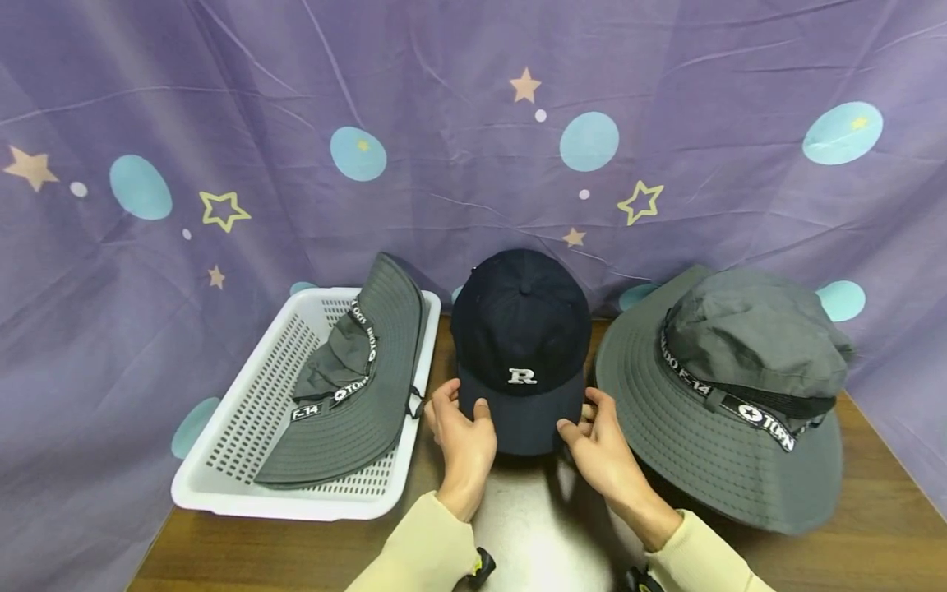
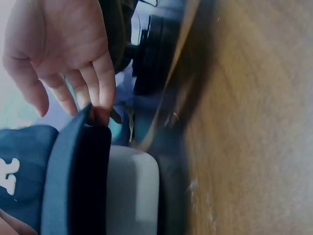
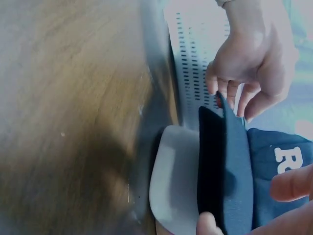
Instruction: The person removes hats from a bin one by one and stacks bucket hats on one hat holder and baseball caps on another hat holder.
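Observation:
A navy baseball cap (image 1: 521,321) with a white letter R stands in the middle of the table, its brim toward me. My left hand (image 1: 462,432) pinches the brim's left edge, thumb on top and fingers at the side and underneath. On the opposite edge my right hand (image 1: 605,448) grips the brim in the same way. Both wrist views show a pale, rounded flat piece (image 3: 176,171) below the brim; what it belongs to is hidden by the cap. Some fingertips are out of sight beneath the brim.
On the left, a white perforated basket (image 1: 247,395) holds a grey wide-brimmed hat (image 1: 381,419) tilted on its side. A second grey wide-brimmed hat (image 1: 747,329) stands close on the right. Behind everything hangs a purple patterned cloth (image 1: 473,123). The table (image 1: 880,469) is wooden.

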The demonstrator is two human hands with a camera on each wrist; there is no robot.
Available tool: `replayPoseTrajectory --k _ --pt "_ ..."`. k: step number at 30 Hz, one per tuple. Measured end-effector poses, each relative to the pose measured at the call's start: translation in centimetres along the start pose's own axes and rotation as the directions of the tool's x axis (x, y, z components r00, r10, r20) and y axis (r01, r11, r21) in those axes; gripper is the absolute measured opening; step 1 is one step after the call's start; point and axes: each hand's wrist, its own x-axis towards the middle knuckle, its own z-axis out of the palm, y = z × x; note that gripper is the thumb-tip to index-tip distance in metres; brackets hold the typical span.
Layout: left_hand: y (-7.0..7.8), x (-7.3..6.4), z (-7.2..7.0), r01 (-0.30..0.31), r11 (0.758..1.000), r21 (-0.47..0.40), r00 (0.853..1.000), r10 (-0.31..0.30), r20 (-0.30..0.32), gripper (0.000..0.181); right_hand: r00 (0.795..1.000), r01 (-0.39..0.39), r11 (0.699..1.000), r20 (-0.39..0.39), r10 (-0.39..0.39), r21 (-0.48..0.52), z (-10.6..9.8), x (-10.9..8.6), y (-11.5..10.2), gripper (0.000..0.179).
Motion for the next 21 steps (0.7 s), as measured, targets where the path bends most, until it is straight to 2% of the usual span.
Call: replayPoseTrajectory --k 4,9,14,21 --pt "0.4 -0.9 -0.7 -0.028 1.000 -0.007 0.999 0.028 0.030 0.039 1.000 0.031 1.000 0.004 -0.031 0.000 -0.3 -0.9 -0.1 0.067" --pt "1.3 -1.7 -2.0 -0.087 0.996 -0.012 0.992 0.088 0.091 0.036 0.996 0.077 0.997 -0.044 -0.077 0.007 -0.5 -1.4 -0.5 0.058" --pt "2.7 -2.0 -3.6 -0.143 0.989 -0.025 0.970 0.145 0.194 0.030 0.990 0.118 0.991 -0.090 -0.112 0.061 -0.8 -1.7 -1.1 0.046" --pt "4.5 -1.9 -6.1 -0.180 0.984 0.010 0.940 0.169 0.296 0.026 0.967 0.219 0.968 -0.159 -0.199 0.121 -0.8 -1.8 -1.5 0.027"
